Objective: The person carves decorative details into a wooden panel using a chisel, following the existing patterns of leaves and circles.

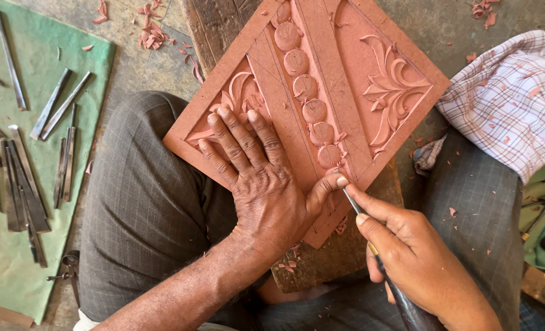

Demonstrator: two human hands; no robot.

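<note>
the left hand [263,184] lies flat on the carved panel [309,98], fingers [238,138] spread wide and pressing it down onto the wooden block [337,251] at centre frame; the thumb reaches toward the tool tip. the right hand [416,263], lower right of the frame, closes its fingers around a slim chisel [361,224] in a pen-like grip, the tip meeting the panel's lower edge near the row of discs. good practice here appears to be a low tool angle, shallow cuts and the left thumb steadying the blade. the panel is a reddish square slab, turned diamond-wise, with a band of round discs between straight ribs and leaf scrolls on either side. spare chisels [33,165] lie on the green mat [94,55] at left.
</note>
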